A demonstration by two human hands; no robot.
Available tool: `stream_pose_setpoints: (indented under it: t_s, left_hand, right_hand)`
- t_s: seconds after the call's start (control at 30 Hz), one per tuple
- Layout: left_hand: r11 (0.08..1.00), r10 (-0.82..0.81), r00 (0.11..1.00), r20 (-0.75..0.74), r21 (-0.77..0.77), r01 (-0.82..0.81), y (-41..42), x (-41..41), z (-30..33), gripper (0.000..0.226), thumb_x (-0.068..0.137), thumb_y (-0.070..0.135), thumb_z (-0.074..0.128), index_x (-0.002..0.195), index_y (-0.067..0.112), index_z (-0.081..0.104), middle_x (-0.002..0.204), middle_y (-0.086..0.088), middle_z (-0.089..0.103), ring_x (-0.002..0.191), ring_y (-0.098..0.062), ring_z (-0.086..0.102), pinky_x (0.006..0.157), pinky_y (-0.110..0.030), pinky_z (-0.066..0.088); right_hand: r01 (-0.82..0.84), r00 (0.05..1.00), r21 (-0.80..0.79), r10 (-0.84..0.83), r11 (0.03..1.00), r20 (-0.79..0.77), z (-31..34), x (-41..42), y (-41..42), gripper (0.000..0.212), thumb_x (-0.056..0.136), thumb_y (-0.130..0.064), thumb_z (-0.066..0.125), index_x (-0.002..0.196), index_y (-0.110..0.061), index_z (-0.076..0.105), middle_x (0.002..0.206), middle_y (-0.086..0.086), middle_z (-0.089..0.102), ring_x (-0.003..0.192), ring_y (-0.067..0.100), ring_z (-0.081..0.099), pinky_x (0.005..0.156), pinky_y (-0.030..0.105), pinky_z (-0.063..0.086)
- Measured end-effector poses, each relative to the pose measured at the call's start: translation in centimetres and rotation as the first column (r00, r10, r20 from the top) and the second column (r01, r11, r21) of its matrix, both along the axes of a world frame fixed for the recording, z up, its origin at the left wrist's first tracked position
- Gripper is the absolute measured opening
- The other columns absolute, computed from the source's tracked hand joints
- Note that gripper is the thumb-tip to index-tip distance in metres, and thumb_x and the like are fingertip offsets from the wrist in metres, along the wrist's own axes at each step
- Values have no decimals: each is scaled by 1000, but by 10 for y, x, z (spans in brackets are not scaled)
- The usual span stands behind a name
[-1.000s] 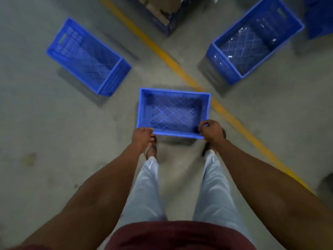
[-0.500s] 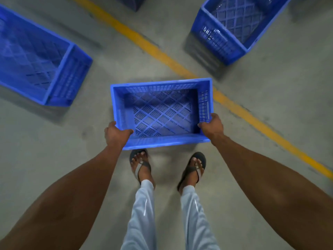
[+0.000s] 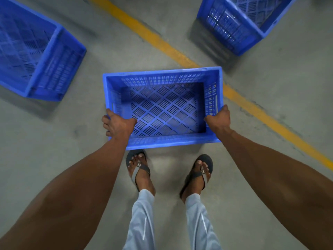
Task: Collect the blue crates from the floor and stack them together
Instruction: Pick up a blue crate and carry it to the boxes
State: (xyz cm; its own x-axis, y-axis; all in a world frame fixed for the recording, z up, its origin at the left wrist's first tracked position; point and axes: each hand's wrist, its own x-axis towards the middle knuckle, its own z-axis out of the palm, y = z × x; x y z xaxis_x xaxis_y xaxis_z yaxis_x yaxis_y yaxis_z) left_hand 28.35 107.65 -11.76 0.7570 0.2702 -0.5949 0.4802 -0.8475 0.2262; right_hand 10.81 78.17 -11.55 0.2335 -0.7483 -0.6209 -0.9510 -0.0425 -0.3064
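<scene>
A blue slatted crate [image 3: 162,109] hangs level in front of me, above the grey floor, open side up and with nothing in it. My left hand [image 3: 117,124] grips its near-left corner, thumb inside the rim. My right hand [image 3: 219,118] grips the right wall near the front corner. A second blue crate [image 3: 36,56] stands on the floor at the far left. A third blue crate [image 3: 239,20] stands at the top right, cut off by the frame edge.
A yellow painted line [image 3: 162,46] runs diagonally across the concrete floor from the top middle to the right edge, passing under the held crate. My sandalled feet [image 3: 169,170] stand just behind the crate.
The crate has come up off the floor and closer to me. My hands have slid from the near rim to its two sides. The other crates have drifted toward the frame edges.
</scene>
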Motion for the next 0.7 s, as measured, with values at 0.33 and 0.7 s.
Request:
stream_pose_setpoints:
  t_s: [0.33, 0.7]
  left_hand:
    - [997, 52, 997, -58, 53, -49, 16, 23, -16, 113, 61, 37, 94, 151, 10, 32, 151, -19, 41, 140, -40, 41, 112, -61, 35]
    - [993, 91, 995, -43, -72, -94, 31, 28, 44, 108, 27, 62, 83, 122, 15, 64, 118, -17, 67, 107, -42, 65, 90, -55, 58]
  right_hand:
    - [10, 1000, -8, -10, 1000, -15, -10, 8, -21, 77, 61, -39, 75, 128, -9, 50, 126, 20, 55, 112, 40, 58, 91, 45, 53]
    - [167, 985, -14, -166, 986, 51, 70, -11, -25, 29, 72, -20, 74, 99, -13, 66, 91, 14, 70, 86, 32, 67, 77, 35, 52]
